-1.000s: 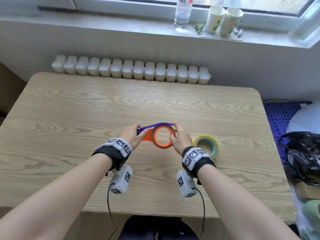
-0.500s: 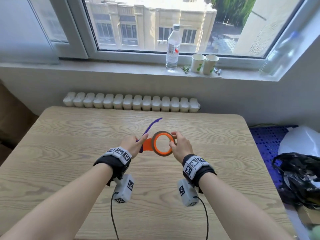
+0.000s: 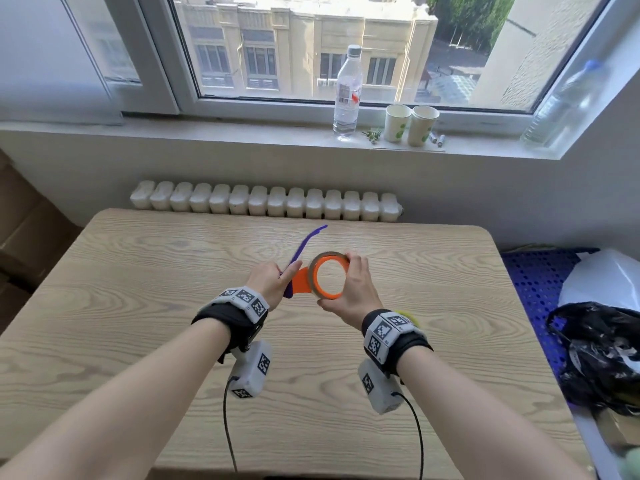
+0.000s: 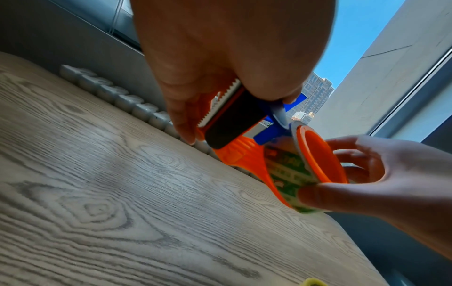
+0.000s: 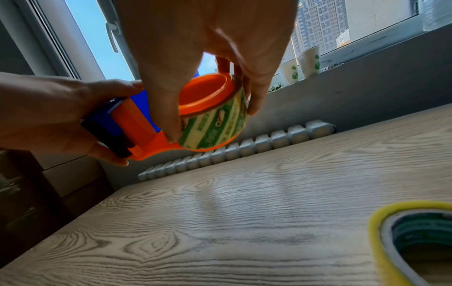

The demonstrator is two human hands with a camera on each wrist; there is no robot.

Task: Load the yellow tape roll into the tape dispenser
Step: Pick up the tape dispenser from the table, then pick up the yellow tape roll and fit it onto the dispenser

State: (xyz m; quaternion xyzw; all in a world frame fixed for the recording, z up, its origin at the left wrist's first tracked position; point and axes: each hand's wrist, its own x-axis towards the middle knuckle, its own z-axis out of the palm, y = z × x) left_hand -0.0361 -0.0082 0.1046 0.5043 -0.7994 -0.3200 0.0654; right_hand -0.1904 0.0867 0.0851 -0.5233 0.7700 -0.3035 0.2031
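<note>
I hold the orange tape dispenser [image 3: 302, 280] above the table, its purple flap [image 3: 304, 244] swung up and open. My left hand [image 3: 273, 282] grips the cutter end, near the serrated blade [image 4: 220, 104]. My right hand [image 3: 355, 289] pinches a green-printed roll [image 5: 215, 123] that sits on the orange hub [image 5: 205, 92]. The yellow tape roll [image 5: 376, 224] lies flat on the table below my right wrist; in the head view only a yellow sliver [image 3: 408, 315] shows behind the wristband.
The wooden table [image 3: 138, 306] stands against a white radiator [image 3: 266, 202]. On the windowsill are a water bottle [image 3: 347, 95] and two paper cups [image 3: 410, 124]. A black bag [image 3: 602, 358] and a blue mat [image 3: 533, 278] lie off the right edge.
The purple flap, which lay over the top of the roll, has swung up and away. The camera has tilted up, and both hands keep their hold.
</note>
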